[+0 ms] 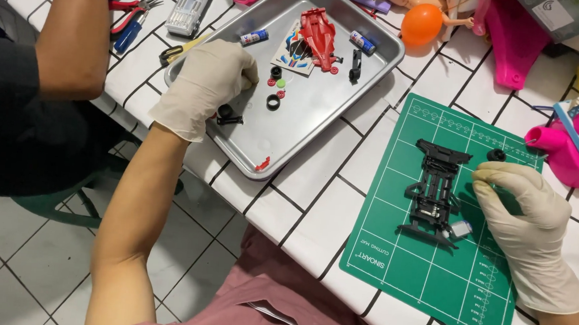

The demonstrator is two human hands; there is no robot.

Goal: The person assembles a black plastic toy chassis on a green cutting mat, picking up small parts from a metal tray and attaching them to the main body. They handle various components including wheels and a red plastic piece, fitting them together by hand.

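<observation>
My left hand (207, 84), in a white glove, rests inside a metal tray (319, 111), fingers curled over small parts near its left side. Black tyres (273, 102), a black wheel-and-axle piece (227, 116) and small red and green bits (279, 85) lie beside it. A red toy car body (319, 36) lies farther back in the tray. My gloved right hand (524, 217) sits on a green cutting mat (431, 258), fingertips near a small black tyre (496, 155). A black toy car chassis (435, 191) lies on the mat just left of that hand.
Another person's arm (76, 29) reaches over the white tiled table at the left. Red pliers (130, 12), a clear tool case (192, 2), an orange ball (422, 23) and pink toys (511, 35) lie along the back. Two small batteries (253, 37) sit in the tray.
</observation>
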